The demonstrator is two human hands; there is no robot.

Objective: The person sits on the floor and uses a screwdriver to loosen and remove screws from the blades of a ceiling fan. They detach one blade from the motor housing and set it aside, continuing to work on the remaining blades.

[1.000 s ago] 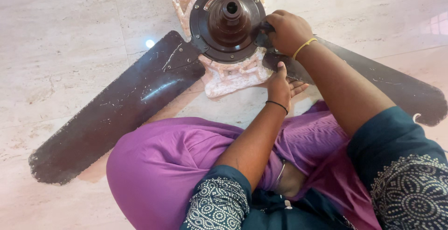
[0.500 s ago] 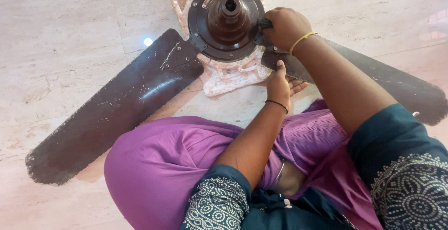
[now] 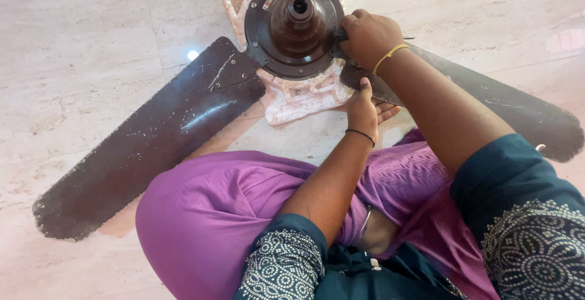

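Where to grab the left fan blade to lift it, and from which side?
Grip the left blade near its narrow root by the motor hub, from its long open edge toward the floor. It lies flat, the wide tip far out; the left hand is nearest.

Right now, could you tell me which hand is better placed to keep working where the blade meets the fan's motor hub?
The right hand, probably: it is closed around a dark tool at the motor hub. The left hand is lower, supporting the right-side blade from beneath.

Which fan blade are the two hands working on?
The right blade. The right hand grips at its root beside the motor, and the left hand rests under its edge. The left blade lies untouched.
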